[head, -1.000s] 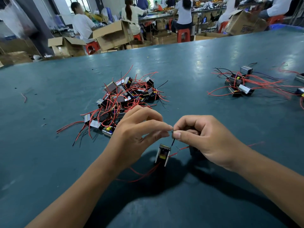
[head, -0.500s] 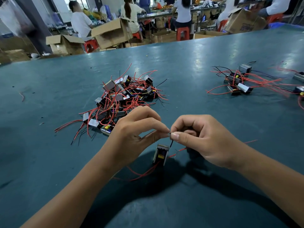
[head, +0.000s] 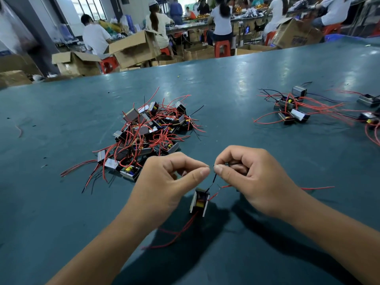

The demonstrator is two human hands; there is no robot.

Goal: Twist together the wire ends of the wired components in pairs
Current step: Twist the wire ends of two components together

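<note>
Both hands meet just above the desk [head: 61,212], approx. centre of view. The left hand [head: 164,182] has thumb & forefinger pinched together at the tip, other fingers curled under; the right hand [head: 253,177] mirrors it, thumb & forefinger pinched, rest curled into the palm. Their fingertips nearly touch, w/ the wire ends [head: 211,166] clamped between the two pinches. The ends are too small to tell whether they're already wound together.

A thin black wire [head: 213,179] runs down from the pinch to a small component [head: 199,203], a dark-framed block w/ a yellow core, hanging or standing upright just below the hands; can't tell if it touches the desk. Red wires [head: 176,233] trail from its underside toward the person & lie across the desk. Another red wire [head: 316,188] shows from behind the right hand, going right.

Beyond the left hand lies a big pile of components [head: 148,132], red & black leads tangled in all directions. Well apart, far right, sits a smaller group of components [head: 292,110] w/ long red leads stretched to the right, plus a few more blocks at the right edge.

Bkgd: cardboard boxes [head: 133,48], red stools [head: 222,48] & people seated at other benches, blurred.
</note>
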